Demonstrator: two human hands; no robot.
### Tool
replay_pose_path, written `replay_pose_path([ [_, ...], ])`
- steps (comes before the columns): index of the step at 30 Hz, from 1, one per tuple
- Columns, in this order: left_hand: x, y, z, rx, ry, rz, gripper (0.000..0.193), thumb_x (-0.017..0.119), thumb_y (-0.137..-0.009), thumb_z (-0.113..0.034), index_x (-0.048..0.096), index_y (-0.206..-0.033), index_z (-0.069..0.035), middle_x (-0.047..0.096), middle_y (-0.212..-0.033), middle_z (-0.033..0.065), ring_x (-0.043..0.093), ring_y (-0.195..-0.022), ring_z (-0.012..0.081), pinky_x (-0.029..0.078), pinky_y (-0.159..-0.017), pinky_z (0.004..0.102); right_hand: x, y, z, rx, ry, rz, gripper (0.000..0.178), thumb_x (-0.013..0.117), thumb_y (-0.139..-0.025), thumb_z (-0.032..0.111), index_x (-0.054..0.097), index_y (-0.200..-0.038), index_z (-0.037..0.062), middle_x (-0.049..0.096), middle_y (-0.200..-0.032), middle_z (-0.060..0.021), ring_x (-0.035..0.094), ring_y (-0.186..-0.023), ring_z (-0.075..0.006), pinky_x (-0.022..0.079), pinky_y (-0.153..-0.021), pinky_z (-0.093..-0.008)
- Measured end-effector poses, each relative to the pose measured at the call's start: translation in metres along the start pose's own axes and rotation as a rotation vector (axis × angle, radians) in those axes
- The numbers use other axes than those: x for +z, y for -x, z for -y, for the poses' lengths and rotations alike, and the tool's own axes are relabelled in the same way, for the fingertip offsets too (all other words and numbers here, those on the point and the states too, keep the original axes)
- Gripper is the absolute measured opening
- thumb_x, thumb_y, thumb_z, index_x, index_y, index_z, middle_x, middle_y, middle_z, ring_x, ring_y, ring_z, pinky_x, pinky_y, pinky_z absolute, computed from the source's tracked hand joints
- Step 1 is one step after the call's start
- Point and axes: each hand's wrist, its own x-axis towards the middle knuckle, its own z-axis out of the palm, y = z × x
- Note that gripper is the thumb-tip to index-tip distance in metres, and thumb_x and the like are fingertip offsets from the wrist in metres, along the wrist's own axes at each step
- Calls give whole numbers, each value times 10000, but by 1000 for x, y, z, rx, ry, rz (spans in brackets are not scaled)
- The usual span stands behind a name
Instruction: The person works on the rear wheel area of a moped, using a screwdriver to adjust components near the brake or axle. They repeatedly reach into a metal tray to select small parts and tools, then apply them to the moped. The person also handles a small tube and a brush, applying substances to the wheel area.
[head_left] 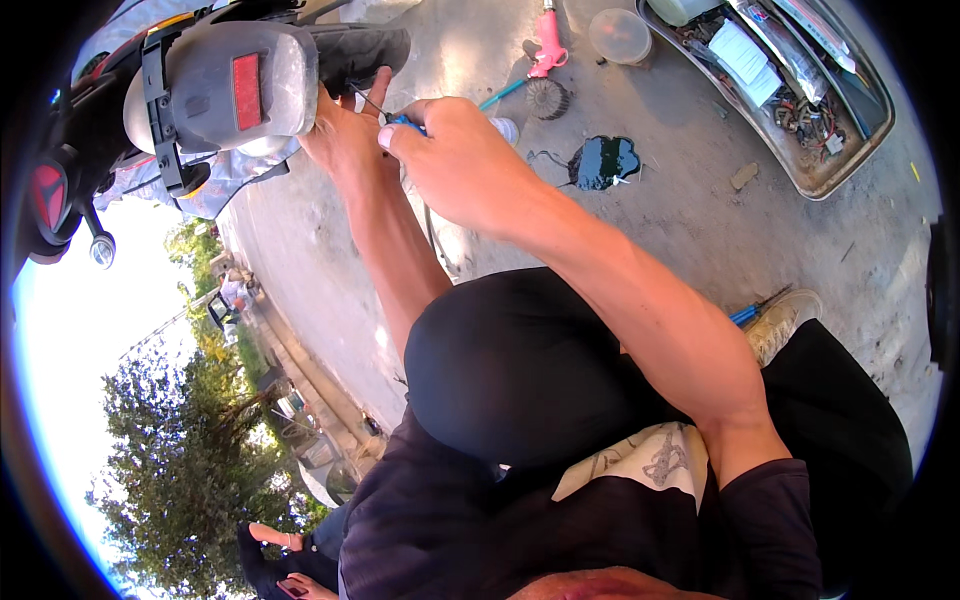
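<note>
At the top left, the rear of a motorcycle shows its grey mudguard [205, 90] with a red rectangular reflector [246, 91]. My left hand [345, 135] is against the mudguard's right edge, partly hidden behind it, with two fingers stretched out and apart. Just beside it, my right hand [455, 160] is closed around a blue-handled screwdriver [407, 123]. The thin shaft points up and left, past the left hand's fingers, toward the underside of the mudguard. What the tip touches cannot be made out.
On the ground lie a pink air gun [548, 45], a ridged round part [547, 98] and a dark liquid puddle [605, 163]. A clear tub [620, 37] and a tool tray [815, 188] stand at upper right. A blue-handled tool [744, 315] lies by a shoe [785, 325]. Another person [300, 565] is at lower left.
</note>
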Motion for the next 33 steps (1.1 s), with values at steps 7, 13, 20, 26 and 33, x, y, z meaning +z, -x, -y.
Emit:
replay_pose_path([
  [7, -5, -12, 9, -4, -158, 14, 380, 549, -1081, -209, 467, -1447, -149, 443, -1413, 133, 599, -1126, 406, 702, -784, 576, 20, 8, 3, -22, 19, -201, 358, 535, -1017, 189, 641, -1058, -150, 676, -746, -287, 687, -708, -405, 523, -690, -463],
  [13, -47, -41, 43, 381, -712, 165, 454, 579, -1034, -240, 437, -1451, -128, 470, -1398, 131, 607, -1145, 396, 687, -761, 512, 24, 13, 9, -30, 27, -188, 311, 553, -1000, 173, 639, -1004, -125, 669, -745, -307, 681, -740, -478, 536, -707, -507],
  [20, -31, -31, 31, 215, -193, 134, 749, 883, -794, -153, 473, -1389, 42, 563, -1346, 94, 527, -1203, 152, 630, -828, 366, 24, 18, 10, -99, 123, -216, 281, 574, -990, 160, 631, -969, -114, 669, -750, -309, 682, -755, -492, 541, -718, -529],
  [26, -37, -37, 37, 284, -186, 164, 709, 816, -853, -65, 428, -1438, 35, 527, -1383, 81, 511, -1227, 146, 674, -816, 369, 24, 20, 13, -67, 88, -193, 277, 574, -987, 156, 624, -979, -116, 668, -763, -318, 675, -763, -502, 536, -725, -536],
  [33, -42, -45, 37, 306, -356, 65, 501, 826, -833, -80, 537, -1204, 94, 641, -1083, 69, 589, -932, 130, 615, -745, 327, 25, 22, 15, -55, 85, -211, 261, 573, -986, 155, 623, -967, -100, 670, -774, -318, 670, -767, -502, 533, -731, -541],
])
